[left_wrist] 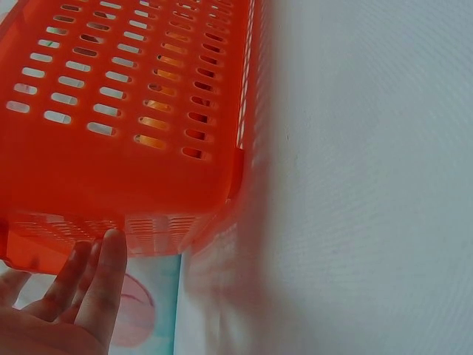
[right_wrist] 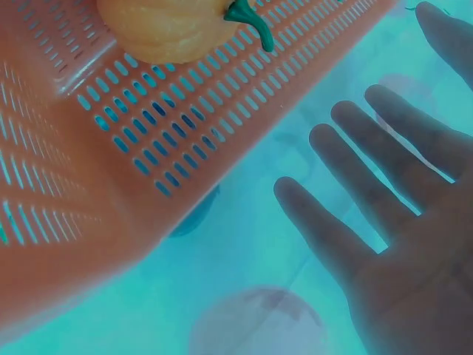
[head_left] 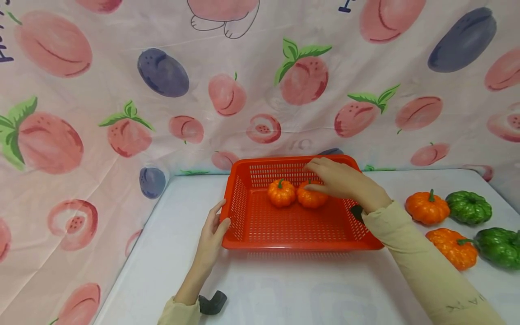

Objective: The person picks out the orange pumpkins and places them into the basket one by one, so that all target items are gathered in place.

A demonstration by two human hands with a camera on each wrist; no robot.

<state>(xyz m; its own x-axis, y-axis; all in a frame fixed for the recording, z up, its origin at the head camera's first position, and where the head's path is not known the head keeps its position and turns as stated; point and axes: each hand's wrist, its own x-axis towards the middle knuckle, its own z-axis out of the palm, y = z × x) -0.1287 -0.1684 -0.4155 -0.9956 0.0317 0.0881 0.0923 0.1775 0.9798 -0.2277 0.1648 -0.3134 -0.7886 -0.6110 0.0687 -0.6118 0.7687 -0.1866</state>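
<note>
A red-orange plastic basket (head_left: 300, 246) with slotted walls holds two small orange pumpkins, a left one (head_left: 281, 193) and a right one (head_left: 312, 195), side by side towards its back wall. At the basket's left end is my left hand (head_left: 212, 232), its fairly straight fingers (left_wrist: 103, 285) against the outer wall near the rim. My right hand (head_left: 340, 179) hovers over the back right of the basket, partly covering the right pumpkin in the head view. Its fingers (right_wrist: 362, 177) are spread and hold nothing; an orange pumpkin (right_wrist: 174, 26) shows beyond them in the right wrist view.
On the white table (head_left: 284, 293), right of the basket, lie two more orange pumpkins (head_left: 428, 207) and two green ones (head_left: 469, 207). A pink fruit-print cloth (head_left: 260, 104) hangs behind and along the left. Each wrist carries a small black device (head_left: 213, 302).
</note>
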